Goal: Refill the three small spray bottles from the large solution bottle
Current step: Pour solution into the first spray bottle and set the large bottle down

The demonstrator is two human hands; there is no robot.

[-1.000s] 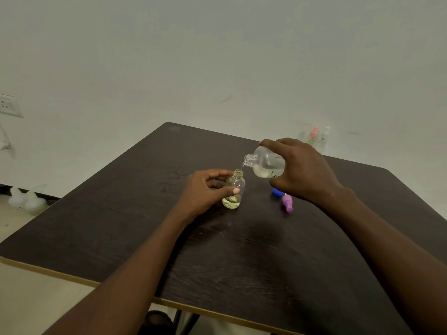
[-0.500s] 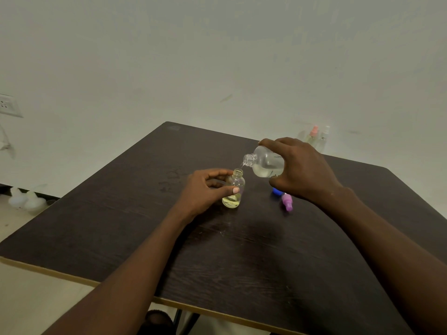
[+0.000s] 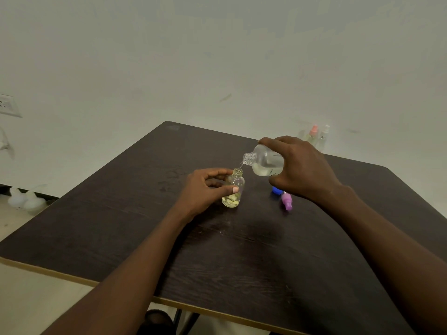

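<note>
A small clear spray bottle point(image 3: 235, 181) without its top stands upright mid-table, a little yellowish liquid in its base. My left hand point(image 3: 205, 191) grips it from the left with thumb and fingers. My right hand point(image 3: 300, 169) holds the large clear solution bottle point(image 3: 264, 163) tipped to the left, its open neck just above the small bottle's mouth, and a thin stream runs between them. A purple spray top point(image 3: 287, 202) lies on the table under my right hand, with a blue cap point(image 3: 276, 190) beside it. Two more small spray bottles point(image 3: 318, 136) stand at the far right edge.
The dark wooden table point(image 3: 242, 250) ends in a light front edge near me. A pale wall rises behind it, with a socket point(image 3: 8, 105) at the left. White plastic shapes point(image 3: 25, 200) sit on the floor at left.
Both hands hold their places. The pouring goes on and the view has hardly shifted.
</note>
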